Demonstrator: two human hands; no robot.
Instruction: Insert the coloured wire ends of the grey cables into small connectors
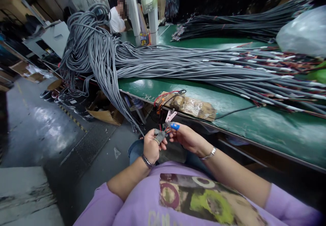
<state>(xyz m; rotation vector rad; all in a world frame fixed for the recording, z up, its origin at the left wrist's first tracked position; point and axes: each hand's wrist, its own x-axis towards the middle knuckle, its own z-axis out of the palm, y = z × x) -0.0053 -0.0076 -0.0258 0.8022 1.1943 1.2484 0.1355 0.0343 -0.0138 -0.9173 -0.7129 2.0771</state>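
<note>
My left hand (153, 145), with dark coverings on its thumb and a finger, is closed round the end of a grey cable (139, 128). Thin red and dark wires (166, 129) fan out between both hands. Close on the right, my right hand (184, 137), blue tape on one fingertip, pinches at these wires. Just beyond the fingertips is a pink clip (170, 115), near the table edge. A wooden block (196, 106) with clear tape and an orange-and-black lead lies on the green table behind the hands.
Many grey cables (178, 63) stretch across the green table (244, 117), coiled high at the left. Black cable bundles (236, 24) and a plastic bag (305, 32) lie at the back right. A person (117, 19) sits beyond white posts. Cardboard box (105, 112) on the floor, left.
</note>
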